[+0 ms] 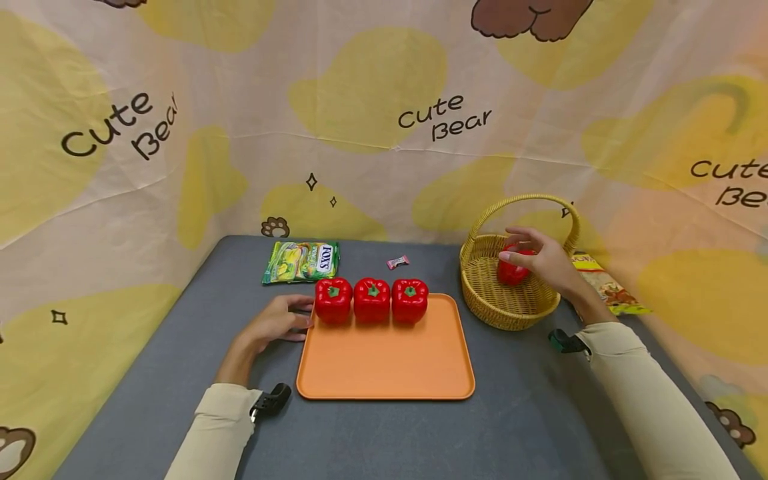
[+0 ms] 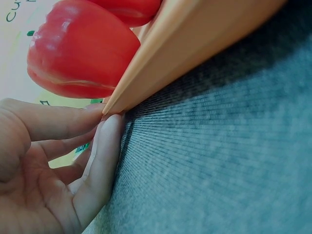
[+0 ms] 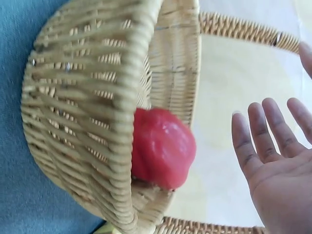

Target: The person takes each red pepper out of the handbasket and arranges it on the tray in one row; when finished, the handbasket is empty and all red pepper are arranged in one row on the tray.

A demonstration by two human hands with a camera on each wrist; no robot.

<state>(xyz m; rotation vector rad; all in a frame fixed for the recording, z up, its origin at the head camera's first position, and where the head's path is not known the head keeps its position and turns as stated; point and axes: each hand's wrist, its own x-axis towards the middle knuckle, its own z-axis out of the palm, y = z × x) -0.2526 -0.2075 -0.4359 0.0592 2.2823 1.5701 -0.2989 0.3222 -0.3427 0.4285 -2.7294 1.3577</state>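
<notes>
My left hand (image 1: 281, 321) is at the left edge of the orange tray (image 1: 384, 367). In the left wrist view the thumb and index finger (image 2: 105, 146) pinch the tray's rim (image 2: 146, 73). Three red bell peppers (image 1: 372, 300) stand in a row along the tray's far side, the leftmost pepper (image 2: 83, 53) close to this hand. Above the yellow wicker basket (image 1: 504, 313) is my right hand (image 1: 543, 260), its fingers apart and holding nothing. Another red bell pepper (image 3: 165, 148) lies in the basket, apart from the right hand in the right wrist view.
A green snack packet (image 1: 302, 262) lies behind the tray at the left. One small pink wrapped candy (image 1: 398, 262) is at the back middle. To the right of the basket, partly behind my right forearm, is a yellow-and-red packet (image 1: 612, 287). The basket's tall handle (image 1: 528, 198) arches over it.
</notes>
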